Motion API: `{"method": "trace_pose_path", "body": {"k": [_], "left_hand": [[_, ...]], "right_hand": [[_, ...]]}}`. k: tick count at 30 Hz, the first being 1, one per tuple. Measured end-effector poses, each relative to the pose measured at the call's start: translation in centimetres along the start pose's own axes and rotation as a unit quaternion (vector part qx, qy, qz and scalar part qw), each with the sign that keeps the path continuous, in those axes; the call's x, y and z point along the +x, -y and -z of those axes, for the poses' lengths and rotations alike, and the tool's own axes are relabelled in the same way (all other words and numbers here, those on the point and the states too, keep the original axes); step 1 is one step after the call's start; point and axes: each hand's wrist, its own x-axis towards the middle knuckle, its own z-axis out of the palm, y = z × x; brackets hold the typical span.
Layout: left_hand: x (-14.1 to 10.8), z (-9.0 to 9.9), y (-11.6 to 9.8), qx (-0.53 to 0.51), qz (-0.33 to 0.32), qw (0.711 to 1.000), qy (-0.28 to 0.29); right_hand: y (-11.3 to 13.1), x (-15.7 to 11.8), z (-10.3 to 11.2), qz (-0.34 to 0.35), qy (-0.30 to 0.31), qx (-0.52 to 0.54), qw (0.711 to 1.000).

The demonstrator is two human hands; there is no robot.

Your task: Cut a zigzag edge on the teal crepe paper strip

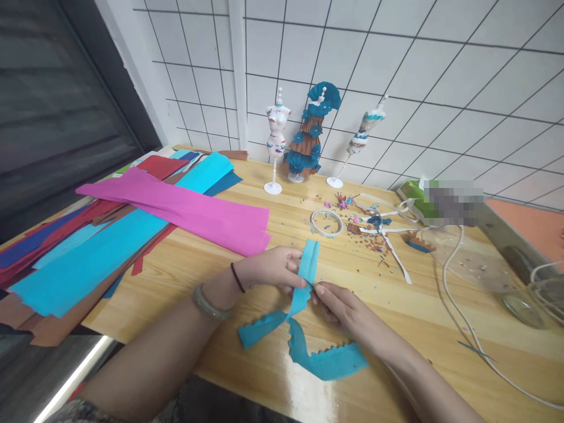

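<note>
A turquoise crepe paper strip (309, 261) is between my hands, just above the table's front part. My left hand (282, 269) is closed on it, with thumb and fingers gripping its left edge. My right hand (335, 301) pinches at its right edge, lower down; a small dark spot shows at the fingertips, too small to name. Below the hands the strip hangs in two tails, one to the left and one to the right, with scalloped edges. The fingers of my right hand are partly hidden.
Stacked crepe paper sheets, including a pink sheet (198, 205), lie at left. Behind stand two bare mannequins (277, 126) (365, 132) and a paper-dressed mannequin (311, 138). A tape roll (326, 223), paper scraps (374, 241) and a white cable (449, 294) lie at right.
</note>
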Motion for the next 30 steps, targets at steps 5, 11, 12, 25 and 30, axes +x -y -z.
{"method": "trace_pose_path", "body": {"k": [5, 11, 12, 25, 30], "left_hand": [[0.0, 0.3, -0.06, 0.054, -0.006, 0.998, 0.033], [-0.17, 0.28, -0.24, 0.065, -0.015, 0.998, 0.016], [-0.19, 0.23, -0.27, 0.065, -0.015, 0.998, 0.014], [-0.16, 0.08, -0.3, 0.05, 0.004, 0.999, -0.012], [-0.09, -0.12, -0.33, 0.051, 0.017, 0.998, -0.024]], "right_hand": [[0.15, -0.09, 0.04, 0.009, 0.0, 0.001, 1.0], [0.29, -0.07, -0.02, 0.004, 0.001, 0.006, 1.0], [0.25, -0.07, -0.01, 0.004, 0.0, 0.005, 1.0], [-0.18, 0.17, 0.08, 0.019, -0.02, 0.019, 0.999], [0.06, 0.18, 0.08, 0.028, -0.023, 0.021, 0.999]]}}
